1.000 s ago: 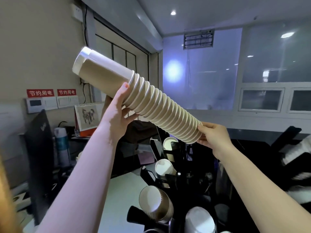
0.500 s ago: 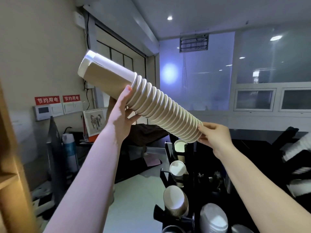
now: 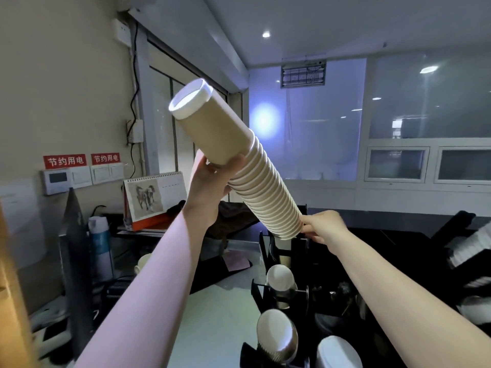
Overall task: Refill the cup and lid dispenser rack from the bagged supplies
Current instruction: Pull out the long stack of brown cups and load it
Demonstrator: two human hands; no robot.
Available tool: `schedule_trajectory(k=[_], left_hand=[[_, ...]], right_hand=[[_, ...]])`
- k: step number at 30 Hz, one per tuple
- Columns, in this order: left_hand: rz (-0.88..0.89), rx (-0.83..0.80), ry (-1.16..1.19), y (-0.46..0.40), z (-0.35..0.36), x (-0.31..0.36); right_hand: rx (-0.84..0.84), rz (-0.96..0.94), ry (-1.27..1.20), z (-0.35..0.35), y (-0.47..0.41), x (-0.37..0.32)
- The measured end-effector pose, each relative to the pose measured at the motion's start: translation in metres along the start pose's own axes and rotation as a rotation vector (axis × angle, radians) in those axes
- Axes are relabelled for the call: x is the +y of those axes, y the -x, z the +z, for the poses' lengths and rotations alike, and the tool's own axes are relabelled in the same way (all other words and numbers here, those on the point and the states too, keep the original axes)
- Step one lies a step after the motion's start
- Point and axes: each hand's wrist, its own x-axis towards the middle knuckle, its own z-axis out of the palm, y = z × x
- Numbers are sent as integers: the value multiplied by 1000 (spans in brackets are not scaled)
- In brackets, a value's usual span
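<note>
Partly hidden, the black dispenser rack (image 3: 281,290) is cut off by the lower frame edge, and its right half dissolves into dark shapes that cannot be made out. The opening under the stack's lower end is concealed by the cups themselves, so whether they have entered the rack cannot be determined.

The left hand (image 3: 210,187) is curled under the stack of paper cups (image 3: 239,166), thumb and fingers wrapped round the long plain sleeve of its upper part. The right hand (image 3: 325,227) pinches the lowest rims with thumb and fingertips; the remaining fingers are hidden behind the hand.

The stack is tan with white rims, tilted, its white base uppermost and to the left, its open end directly above the rack's rear slot. Single cups (image 3: 281,277) sit in the rack's nearer slots. The pale bench (image 3: 218,314) lies left of the rack.
</note>
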Motion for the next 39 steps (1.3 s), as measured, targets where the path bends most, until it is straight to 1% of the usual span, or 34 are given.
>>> schedule_trajectory(k=[4,9,13,16,18,24,26,28,30,31,33,35,39], left_hand=[[22,-58,-65,-4,13,-19],[18,-72,-114,-9,19,-40],[0,-105,-196,-10,24,-57],[-20,-141,-261,-5,30,-80],[-36,-156,-277,0,36,-94],[-8,-233,-332,2,45,-99],[-12,-232,-313,7,46,-101],[-24,-228,-282,11,47,-100],[-37,-234,-256,15,48,-95],[-38,-246,-249,16,47,-92],[-35,-282,-264,20,42,-88],[-63,-307,-307,24,34,-88],[-167,-225,-416,42,13,-82]], right_hand=[[-105,147,-4,-3,-5,3],[-140,265,-29,0,-12,17],[-108,285,-41,8,-13,22],[-121,263,4,9,-13,28],[-138,248,-15,7,-11,32],[-146,169,-112,-3,2,37],[-148,144,-111,-4,10,36],[-106,114,-70,-2,18,36],[-13,21,-8,-1,25,36],[19,-60,37,0,28,36],[40,-188,98,0,38,30],[70,-265,144,1,45,23],[103,-350,123,2,60,14]])
